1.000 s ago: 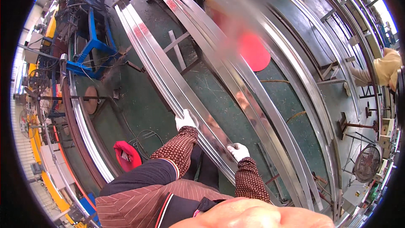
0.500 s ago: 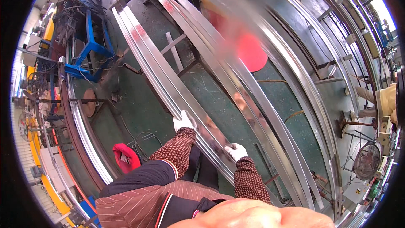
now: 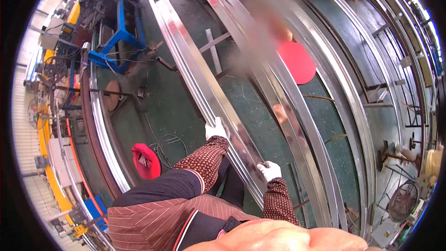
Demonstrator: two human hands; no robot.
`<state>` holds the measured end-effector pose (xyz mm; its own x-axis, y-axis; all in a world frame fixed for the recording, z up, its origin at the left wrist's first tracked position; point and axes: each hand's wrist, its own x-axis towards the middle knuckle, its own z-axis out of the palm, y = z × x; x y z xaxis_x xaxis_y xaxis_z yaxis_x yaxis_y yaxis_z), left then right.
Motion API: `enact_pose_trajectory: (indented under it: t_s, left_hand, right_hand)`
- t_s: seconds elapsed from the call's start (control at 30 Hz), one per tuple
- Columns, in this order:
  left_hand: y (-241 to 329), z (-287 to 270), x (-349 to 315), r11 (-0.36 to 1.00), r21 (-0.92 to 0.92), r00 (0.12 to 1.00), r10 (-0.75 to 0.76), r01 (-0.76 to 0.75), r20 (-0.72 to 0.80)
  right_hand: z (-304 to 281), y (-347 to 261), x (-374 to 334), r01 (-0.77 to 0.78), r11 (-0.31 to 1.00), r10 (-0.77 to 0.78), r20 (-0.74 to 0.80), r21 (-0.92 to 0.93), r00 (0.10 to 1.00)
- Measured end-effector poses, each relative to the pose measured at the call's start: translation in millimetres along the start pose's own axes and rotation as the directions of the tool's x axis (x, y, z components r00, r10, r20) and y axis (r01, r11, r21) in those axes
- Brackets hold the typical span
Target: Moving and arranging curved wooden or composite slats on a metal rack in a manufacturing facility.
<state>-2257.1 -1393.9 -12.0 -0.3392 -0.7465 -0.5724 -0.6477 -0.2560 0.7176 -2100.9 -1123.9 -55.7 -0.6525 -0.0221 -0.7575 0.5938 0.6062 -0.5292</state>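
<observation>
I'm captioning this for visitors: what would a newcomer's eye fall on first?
Probably the long shiny metal profile slanting from the upper left to the lower middle, with the white-gloved left hand at its left edge and the right hand at its right. Next come the bright red rounded piece right of centre in the upper half and the blue frame at upper left.

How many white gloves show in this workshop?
2: one on the left hand, at the left edge of the long metal profile; one on the right hand, at its right edge. Others may be hidden.
</observation>
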Motion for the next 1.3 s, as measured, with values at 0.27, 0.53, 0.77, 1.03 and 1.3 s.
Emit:
enact_pose_trajectory:
  t_s: [0.27,0.53,0.77,1.03,1.3]
  left_hand:
    - [-11.2,-8.6,27.4,0.948,0.315,0.998,0.060,-0.050,-0.024]
    - [-3.3,0.0,11.7,0.999,-0.032,0.999,-0.040,0.041,0.019]
    - [21.8,5.5,-22.5,0.890,-0.325,0.948,-0.302,0.319,0.102]
    - [-18.1,-9.7,33.2,0.981,0.126,0.989,0.142,-0.147,0.052]
    - [-6.1,-7.8,10.7,0.965,0.230,0.992,0.117,-0.124,0.044]
  right_hand:
    - [34.7,-14.7,-66.1,0.287,0.928,-0.344,-0.250,-0.240,0.905]
    - [-2.7,46.6,-78.7,-0.254,0.967,0.254,0.042,0.006,0.966]
    - [16.9,40.1,-93.4,-0.278,0.955,0.281,0.011,-0.101,0.960]
    - [60.6,10.6,-141.0,-0.078,0.955,-0.023,-0.335,-0.286,0.942]
    - [54.8,18.8,-147.3,0.034,0.944,-0.123,-0.252,-0.329,0.960]
